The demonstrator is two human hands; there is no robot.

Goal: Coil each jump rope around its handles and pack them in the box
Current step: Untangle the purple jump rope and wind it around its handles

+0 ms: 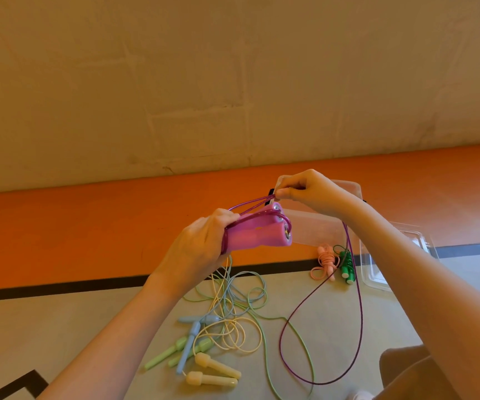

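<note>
Bkgd: plain beige wall, orange band below it, then grey floor (334, 319) w/ black line. All work is over the floor.

L hand (201, 249) clenched round both pink handles (257, 236), held side by side, cap ends pointing toward R hand. Purple rope (360, 307) already loops over the handles a couple of times; turns look slack near L thumb.

R hand (308, 190) sits above and just beyond the cap ends, thumb + fingers pinching the rope. From that pinch the free length drops below R wrist, makes a big loop on the floor, well below both hands.

Box (319, 226): clear plastic, directly behind the handles, beyond both hands. Clear lid (389, 272) below R forearm. Pink coiled rope (327, 262) and green coiled rope (347, 265) lie on floor just in front of box, not in it. Below L hand: tangle of loose ropes (233, 319), pastel blue/green/yellow handles, uncoiled.

Step in hand (judgement): mid-wrap on purple.

To do well:
- keep L grip firm so handles stay parallel, don't splay
- R hand keeps tension; slack turns will slide off the cap ends
- lay turns side by side, not stacked
- let the tail feed freely; watch it doesn't snag the pastel tangle
- leave a short end to tuck under last turn

Est. progress: roughly 2 done, 1 in hand, approx 3 untouched, none boxed.
</note>
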